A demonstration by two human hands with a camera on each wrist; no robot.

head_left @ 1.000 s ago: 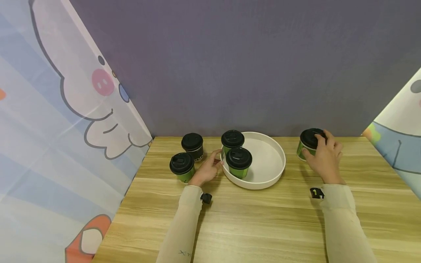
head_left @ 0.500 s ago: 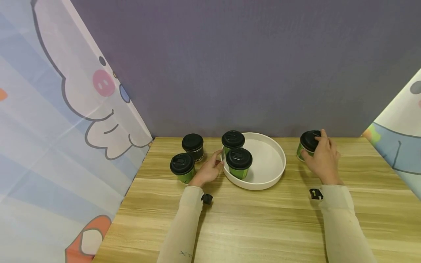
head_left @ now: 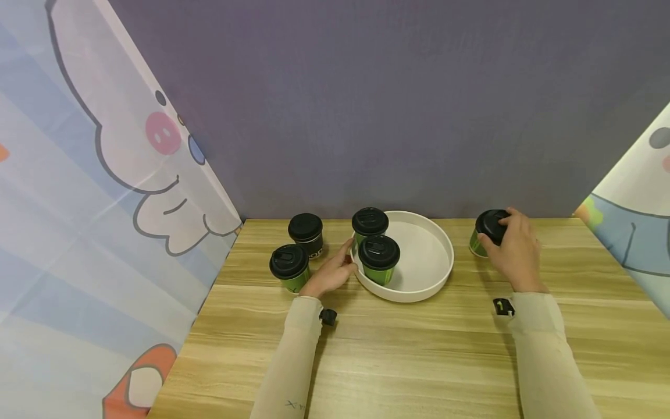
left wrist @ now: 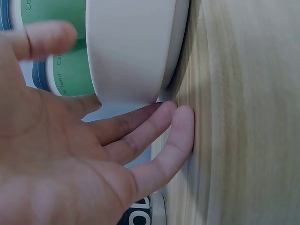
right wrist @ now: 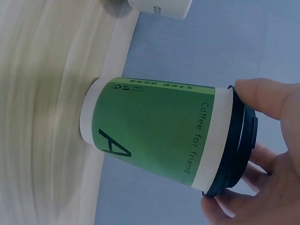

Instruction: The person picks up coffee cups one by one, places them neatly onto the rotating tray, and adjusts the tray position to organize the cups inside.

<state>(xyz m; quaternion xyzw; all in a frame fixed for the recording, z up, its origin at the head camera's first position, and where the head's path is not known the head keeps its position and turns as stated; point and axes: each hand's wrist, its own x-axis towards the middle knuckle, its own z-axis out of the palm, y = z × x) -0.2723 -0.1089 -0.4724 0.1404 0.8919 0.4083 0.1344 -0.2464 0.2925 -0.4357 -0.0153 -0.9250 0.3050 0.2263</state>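
Observation:
At the right of the head view, my right hand pinches the black lid of a green paper coffee cup between thumb and fingers. The cup stands upright, its base at the table. My left hand touches the outer wall of a round white tray with lightly bent fingers. Its thumb is raised beside the tray in the left wrist view. Two green lidded cups stand on the tray's left side, a rear cup and a front cup.
Left of the tray, a black lidded cup and a green lidded cup stand close to my left hand. A grey wall rises behind the wooden table. A printed curtain hangs at the left.
My right hand has closed further round the lid, and its cup has shifted slightly left and nearer. The left hand and the tray stay nearly still.

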